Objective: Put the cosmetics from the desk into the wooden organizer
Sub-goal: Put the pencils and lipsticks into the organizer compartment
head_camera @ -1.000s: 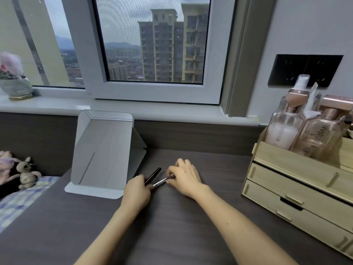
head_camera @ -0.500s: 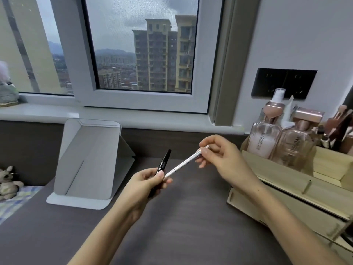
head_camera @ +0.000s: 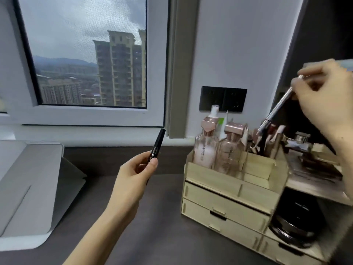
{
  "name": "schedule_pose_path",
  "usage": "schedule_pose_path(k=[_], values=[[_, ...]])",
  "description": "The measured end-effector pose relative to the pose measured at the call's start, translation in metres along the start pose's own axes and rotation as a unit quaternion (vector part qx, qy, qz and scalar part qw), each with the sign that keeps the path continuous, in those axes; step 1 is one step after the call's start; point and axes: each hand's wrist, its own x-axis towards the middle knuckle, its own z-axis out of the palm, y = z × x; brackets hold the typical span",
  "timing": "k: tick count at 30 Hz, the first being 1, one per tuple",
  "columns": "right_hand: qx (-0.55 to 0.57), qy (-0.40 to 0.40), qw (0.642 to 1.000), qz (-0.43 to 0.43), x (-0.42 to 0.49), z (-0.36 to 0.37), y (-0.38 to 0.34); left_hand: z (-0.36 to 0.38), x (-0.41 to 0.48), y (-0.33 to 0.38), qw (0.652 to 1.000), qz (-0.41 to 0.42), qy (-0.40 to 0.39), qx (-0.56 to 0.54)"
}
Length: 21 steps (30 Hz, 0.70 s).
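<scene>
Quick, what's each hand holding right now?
Left hand: closed on the black pen.
Right hand: fingers closed on the silver pen, above the wooden organizer.

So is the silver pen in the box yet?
Not yet. The silver pen is tilted in the right hand, its lower tip just above the brushes in the organizer.

The silver pencil blurs, its lower tip lost among crowded brushes.
</scene>
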Motion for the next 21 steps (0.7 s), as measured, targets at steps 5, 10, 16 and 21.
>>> schedule_pose_path(k=[5, 10, 16, 21], values=[[-0.137, -0.114, 0.983, -0.053, -0.011, 0.008, 0.023, 0.031, 0.0, 0.011, 1.0, 0.025, -0.017, 0.003], [-0.216, -0.231, 0.947, -0.054, -0.018, 0.019, 0.047, 0.053, -0.004, 0.016, 0.997, 0.06, -0.036, -0.022], [-0.254, -0.317, 0.914, -0.027, -0.016, 0.029, 0.059, 0.075, -0.008, 0.022, 0.994, 0.077, -0.073, -0.029], [-0.352, -0.383, 0.851, -0.072, -0.016, 0.035, 0.058, 0.094, -0.012, 0.029, 0.993, 0.077, -0.087, -0.035]])
